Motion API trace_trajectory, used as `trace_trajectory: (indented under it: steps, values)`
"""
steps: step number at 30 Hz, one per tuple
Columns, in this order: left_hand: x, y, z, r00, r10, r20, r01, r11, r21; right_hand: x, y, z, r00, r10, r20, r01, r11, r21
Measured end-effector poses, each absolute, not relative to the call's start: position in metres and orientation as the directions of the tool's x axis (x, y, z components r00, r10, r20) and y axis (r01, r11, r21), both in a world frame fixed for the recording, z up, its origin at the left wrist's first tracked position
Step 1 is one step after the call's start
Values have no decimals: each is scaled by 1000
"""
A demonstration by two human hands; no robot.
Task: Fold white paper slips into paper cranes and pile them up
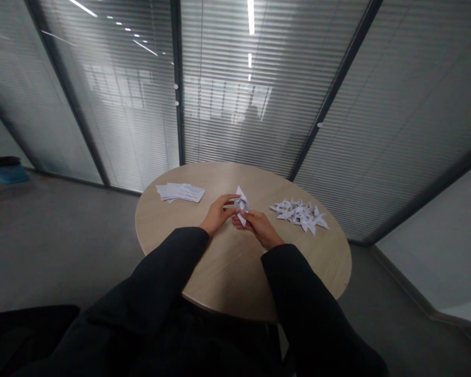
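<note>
Between my two hands, over the middle of the round table (227, 272), is a folded white paper piece (241, 203) with pointed ends at top and bottom. My left hand (220, 212) pinches its left side with thumb and fingers. From the lower right, my right hand (259, 226) grips the same paper, some fingers lying beneath it. A pile of folded paper cranes (300, 213) lies on the table to the right of my right hand. Beyond my left hand rests a loose stack of white paper sheets (180, 192), printed with faint lines.
A glass partition with blinds (235, 125) stands right behind the table. On the floor at far left is a blue bin (7, 172) with a dark rim. A dark chair-like shape (31, 335) sits at lower left.
</note>
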State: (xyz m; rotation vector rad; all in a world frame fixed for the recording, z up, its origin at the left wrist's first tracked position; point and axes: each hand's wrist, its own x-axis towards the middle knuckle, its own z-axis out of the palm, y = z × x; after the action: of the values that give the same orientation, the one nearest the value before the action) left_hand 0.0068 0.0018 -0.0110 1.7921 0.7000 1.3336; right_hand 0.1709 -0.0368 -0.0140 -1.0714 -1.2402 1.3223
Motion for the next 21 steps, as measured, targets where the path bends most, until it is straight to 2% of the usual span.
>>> trace_trajectory:
  steps: [3,6,10,14,17,21]
  values:
    - [6,5,-13,264,795,546,53,-577,815,172,-34,-17,-50,992,120,50,122,-991]
    - [6,5,-13,267,785,559,110,-601,791,173,-33,-17,46,953,301,184,288,-940]
    - [7,3,-12,256,783,567,117,-607,786,174,-33,-14,20,890,456,277,433,-858]
    - [7,6,-12,192,829,526,31,-541,841,174,-32,-12,54,903,426,203,408,-890]
    - [8,9,-11,203,879,431,-113,-416,902,176,-32,-10,130,916,380,93,370,-924]
    - [7,9,-9,217,909,356,-264,-296,918,176,-33,-7,203,921,333,10,338,-941]
